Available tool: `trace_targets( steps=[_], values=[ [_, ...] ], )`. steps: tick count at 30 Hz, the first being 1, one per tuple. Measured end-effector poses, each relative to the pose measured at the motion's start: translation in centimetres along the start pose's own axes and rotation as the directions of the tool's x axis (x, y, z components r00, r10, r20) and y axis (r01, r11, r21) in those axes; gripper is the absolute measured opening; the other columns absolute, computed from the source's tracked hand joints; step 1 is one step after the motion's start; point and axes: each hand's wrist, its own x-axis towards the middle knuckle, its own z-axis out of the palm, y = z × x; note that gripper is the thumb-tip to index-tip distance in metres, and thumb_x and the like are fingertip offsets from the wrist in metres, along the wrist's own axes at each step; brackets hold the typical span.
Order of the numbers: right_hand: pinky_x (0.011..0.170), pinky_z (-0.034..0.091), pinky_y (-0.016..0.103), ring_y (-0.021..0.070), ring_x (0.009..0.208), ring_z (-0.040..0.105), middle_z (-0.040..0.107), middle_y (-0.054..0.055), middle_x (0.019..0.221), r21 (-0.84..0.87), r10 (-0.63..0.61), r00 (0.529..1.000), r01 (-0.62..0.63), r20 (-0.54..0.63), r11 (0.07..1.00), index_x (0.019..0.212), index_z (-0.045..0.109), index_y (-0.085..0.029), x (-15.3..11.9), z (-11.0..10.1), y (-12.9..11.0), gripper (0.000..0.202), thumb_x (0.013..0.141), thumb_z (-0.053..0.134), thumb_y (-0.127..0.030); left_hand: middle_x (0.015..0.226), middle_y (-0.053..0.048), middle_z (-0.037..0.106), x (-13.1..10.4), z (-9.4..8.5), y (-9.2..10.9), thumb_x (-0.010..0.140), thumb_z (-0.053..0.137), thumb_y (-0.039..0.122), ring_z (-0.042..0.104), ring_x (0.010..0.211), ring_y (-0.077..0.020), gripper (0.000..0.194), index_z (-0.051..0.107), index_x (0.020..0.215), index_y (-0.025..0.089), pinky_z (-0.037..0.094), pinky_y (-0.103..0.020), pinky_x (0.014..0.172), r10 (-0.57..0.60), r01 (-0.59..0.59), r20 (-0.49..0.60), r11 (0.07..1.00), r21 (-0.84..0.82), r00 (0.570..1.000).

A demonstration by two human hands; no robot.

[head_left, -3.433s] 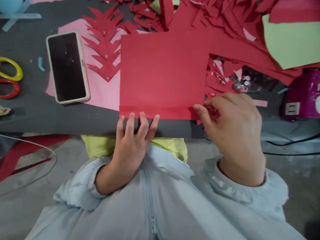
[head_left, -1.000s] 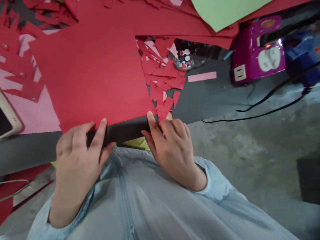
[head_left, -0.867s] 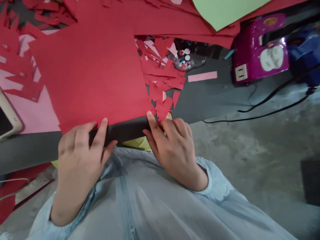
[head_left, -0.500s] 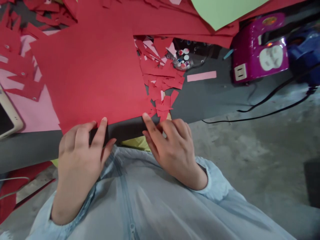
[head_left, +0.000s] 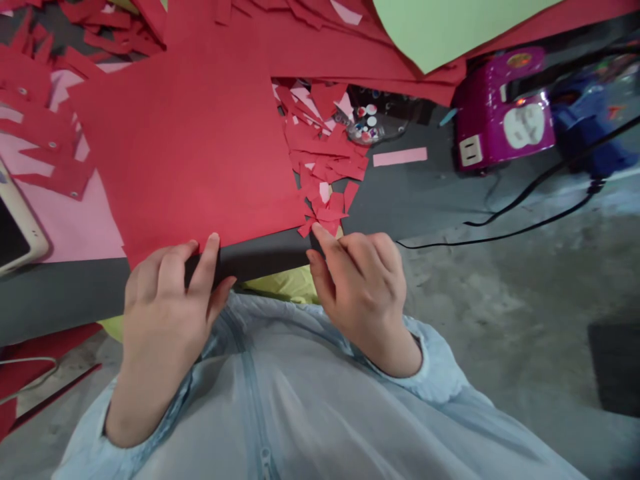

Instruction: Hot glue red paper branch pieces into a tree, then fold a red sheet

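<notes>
A large sheet of red paper (head_left: 195,147) lies flat on the dark table, its near edge close to the table's front. My left hand (head_left: 167,293) rests on that near edge, fingers spread and fingertips touching the paper. Just past the sheet's near right corner is my right hand (head_left: 363,293), its index finger extended to a pile of red paper scraps (head_left: 325,157). Its thumb is apart from the index finger, and the other fingers are bent. I see nothing held in either hand.
A purple power box (head_left: 503,113) with cables stands at the right. Near it lie a pink paper strip (head_left: 400,157) and a clear bag of googly eyes (head_left: 370,123). Pink paper (head_left: 75,230), a phone-like device (head_left: 20,227) and cut red pieces (head_left: 50,143) are at the left; green paper (head_left: 450,27) is at the back.
My right hand has moved right, from the red sheet's near edge to the scraps by its corner. My left hand stays on the sheet. The view has shifted slightly.
</notes>
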Motion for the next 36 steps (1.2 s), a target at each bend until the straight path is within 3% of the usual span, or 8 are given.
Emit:
trace_targets(
  steps=[9, 13, 18, 23, 27, 31, 36],
  values=[
    [0.063, 0.032, 0.032, 0.0169, 0.071, 0.04, 0.051, 0.003, 0.07, 0.04, -0.052, 0.999, 0.052, 0.001, 0.998, 0.109, 0.071, -0.012, 0.4, 0.1, -0.8, 0.024, 0.095, 0.056, -0.024, 0.123, -0.02, 0.06, -0.3, 0.4, -0.2, 0.095, 0.054, 0.035, 0.058, 0.112, -0.0373, 0.054, 0.045, 0.145, 0.016, 0.048, -0.05, 0.091, 0.039, -0.041, -0.066, 0.998, -0.038, 0.997],
    [0.062, 0.033, 0.031, 0.0162, 0.07, 0.043, 0.052, 0.002, 0.067, 0.13, -0.06, 0.998, 0.063, -0.026, 0.99, 0.089, 0.071, -0.016, 0.3, 0.1, -1.0, 0.016, 0.093, 0.057, -0.022, 0.124, -0.02, 0.06, -0.4, 0.6, -0.3, 0.095, 0.052, 0.037, 0.058, 0.112, -0.0369, 0.056, 0.043, 0.147, 0.018, 0.048, -0.049, 0.089, 0.04, -0.043, -0.062, 0.998, -0.048, 0.997],
    [0.064, 0.034, 0.032, 0.0171, 0.071, 0.042, 0.054, 0.004, 0.071, 0.031, -0.016, 1.0, 0.017, -0.009, 0.999, 0.11, 0.071, -0.01, 0.4, 0.2, -0.9, 0.027, 0.095, 0.057, -0.026, 0.122, -0.02, 0.061, -0.4, 0.7, -0.5, 0.094, 0.054, 0.036, 0.059, 0.11, -0.0365, 0.056, 0.045, 0.146, 0.016, 0.048, -0.047, 0.089, 0.061, -0.065, -0.102, 0.997, -0.033, 0.993],
    [0.063, 0.036, 0.031, 0.0156, 0.069, 0.044, 0.053, 0.002, 0.066, 0.175, -0.094, 0.995, 0.097, -0.024, 0.98, 0.091, 0.073, -0.013, 0.4, 0.3, -1.0, 0.017, 0.092, 0.06, -0.023, 0.122, -0.021, 0.061, -0.3, 0.9, -0.6, 0.094, 0.055, 0.035, 0.06, 0.11, -0.0378, 0.057, 0.045, 0.146, 0.014, 0.048, -0.049, 0.089, 0.073, -0.079, -0.108, 0.996, -0.051, 0.991],
    [0.062, 0.036, 0.031, 0.0164, 0.068, 0.042, 0.055, 0.003, 0.065, 0.096, -0.066, 0.998, 0.068, -0.019, 0.993, 0.103, 0.073, -0.007, 0.5, 0.3, -1.0, 0.025, 0.093, 0.058, -0.025, 0.121, -0.022, 0.061, -0.3, 0.9, -0.7, 0.094, 0.055, 0.034, 0.06, 0.11, -0.0383, 0.057, 0.044, 0.147, 0.015, 0.048, -0.051, 0.089, 0.069, -0.077, -0.11, 0.995, -0.066, 0.991],
    [0.062, 0.036, 0.031, 0.0153, 0.068, 0.042, 0.054, 0.001, 0.062, 0.198, -0.116, 0.993, 0.119, -0.024, 0.973, 0.079, 0.071, -0.014, 0.3, 0.4, -1.0, 0.018, 0.091, 0.062, -0.023, 0.121, -0.022, 0.061, -0.3, 1.0, -0.7, 0.094, 0.056, 0.034, 0.061, 0.11, -0.0387, 0.055, 0.047, 0.145, 0.014, 0.05, -0.051, 0.087, 0.072, -0.08, -0.113, 0.994, -0.068, 0.991],
    [0.062, 0.035, 0.031, 0.0157, 0.067, 0.042, 0.053, 0.001, 0.065, 0.101, -0.068, 0.998, 0.066, 0.011, 0.993, 0.105, 0.071, -0.011, 0.2, 0.4, -1.0, 0.022, 0.094, 0.057, -0.024, 0.121, -0.02, 0.061, -0.3, 1.1, -0.7, 0.094, 0.056, 0.034, 0.06, 0.112, -0.0373, 0.058, 0.043, 0.148, 0.019, 0.049, -0.051, 0.09, 0.052, -0.064, -0.111, 0.993, -0.103, 0.992]
  ],
)
